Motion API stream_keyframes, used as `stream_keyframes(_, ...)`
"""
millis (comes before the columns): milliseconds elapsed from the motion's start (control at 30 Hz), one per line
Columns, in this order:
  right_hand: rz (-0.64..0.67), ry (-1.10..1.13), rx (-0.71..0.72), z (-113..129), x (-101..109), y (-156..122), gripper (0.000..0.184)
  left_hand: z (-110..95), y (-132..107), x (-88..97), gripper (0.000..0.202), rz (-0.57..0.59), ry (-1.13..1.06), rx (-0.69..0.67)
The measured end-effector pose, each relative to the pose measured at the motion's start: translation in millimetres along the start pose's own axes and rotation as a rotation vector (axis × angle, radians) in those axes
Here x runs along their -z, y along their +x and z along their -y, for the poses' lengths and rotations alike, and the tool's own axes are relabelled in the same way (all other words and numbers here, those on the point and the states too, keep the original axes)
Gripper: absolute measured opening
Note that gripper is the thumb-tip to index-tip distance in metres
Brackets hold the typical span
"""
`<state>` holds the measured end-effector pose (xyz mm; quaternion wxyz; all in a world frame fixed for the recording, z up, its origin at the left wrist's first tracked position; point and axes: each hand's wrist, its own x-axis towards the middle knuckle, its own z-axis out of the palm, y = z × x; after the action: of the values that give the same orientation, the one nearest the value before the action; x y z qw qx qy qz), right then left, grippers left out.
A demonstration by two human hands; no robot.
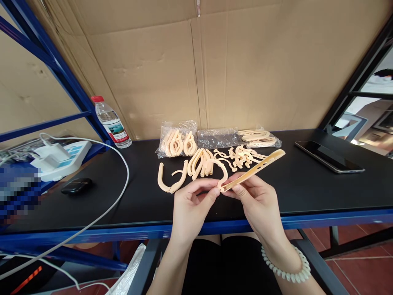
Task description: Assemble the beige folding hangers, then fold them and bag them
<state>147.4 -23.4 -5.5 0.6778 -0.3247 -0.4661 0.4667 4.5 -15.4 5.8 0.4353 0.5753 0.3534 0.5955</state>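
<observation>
Just above the table's front edge, my left hand [196, 203] pinches the lower end of a beige curved plastic hook piece [225, 174] between thumb and fingers. My right hand [256, 198] grips a long beige plastic arm with slots [260, 164], which slants up to the right. The ends of the two pieces meet between my fingertips; whether they are joined I cannot tell. Behind my hands lie a pile of curved beige arms [201, 162] and a heap of small beige hooks [244, 155]. To the left rests a U-shaped beige piece with a small hook [173, 188].
Along the cardboard wall are a bag of beige parts [178, 139], clear plastic wrapping [217, 138] and another bag of parts [259, 137]. A phone [330, 156] lies right. Left are a water bottle [112, 123], black mouse [76, 186], power strip [69, 159] and white cable [127, 176].
</observation>
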Motion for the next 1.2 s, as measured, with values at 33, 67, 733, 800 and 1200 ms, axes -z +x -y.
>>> stream_keyframes(33, 0.004, -0.002, -0.001, -0.1, -0.1, 0.1, 0.005, 0.0, 0.0, -0.5, 0.012, -0.004, 0.005, -0.006)
stream_keyframes(67, 0.007, -0.006, 0.0, -0.2, -0.1, 0.2, 0.005, -0.1, -0.1, -1.1, 0.013, -0.011, 0.008, -0.011)
stream_keyframes(733, -0.062, 0.008, 0.03, -5.2, 0.1, 0.4, 0.006, -0.2, -11.1, -17.8, 0.007, -0.161, 0.154, -0.097)
stream_keyframes(800, -0.072, 0.021, 0.028, -5.6, 0.5, 0.2, 0.007, 0.6, -11.6, -19.1, 0.008, -0.163, 0.182, -0.128)
stream_keyframes(1200, -0.195, 0.01, 0.039, -8.6, -2.2, -0.1, 0.009, 8.2, -18.6, -32.1, 0.02, -0.254, 0.277, -0.324)
